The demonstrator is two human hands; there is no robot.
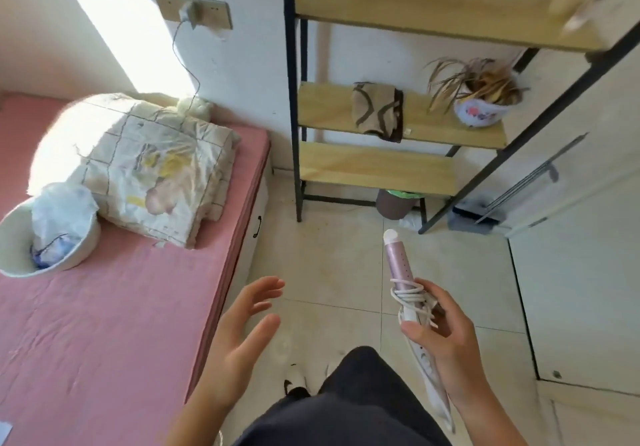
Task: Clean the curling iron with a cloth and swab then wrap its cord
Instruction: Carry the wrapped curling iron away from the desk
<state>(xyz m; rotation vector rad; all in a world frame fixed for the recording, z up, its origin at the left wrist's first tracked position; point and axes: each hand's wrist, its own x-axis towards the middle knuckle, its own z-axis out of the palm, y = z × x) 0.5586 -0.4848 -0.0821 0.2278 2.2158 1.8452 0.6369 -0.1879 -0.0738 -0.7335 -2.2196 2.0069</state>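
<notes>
The curling iron (400,260) has a pink barrel with a white tip pointing up and away, and a white handle. My right hand (446,338) grips the handle over the tiled floor. Its white cord (412,295) is coiled around the middle of the iron, just above my fingers. To the left, by the bed's edge, my left hand (242,334) hovers with fingers spread and nothing in it. A brown patterned cloth (377,111) lies folded on the middle shelf of the rack. No swab is visible.
A pink bed (104,324) fills the left, carrying a folded quilt (152,168) and a white basin (79,251) with a plastic bag. A black-framed wooden shelf rack (377,168) stands ahead with a dried potted plant (481,102). A wall socket (194,11) holds a charger.
</notes>
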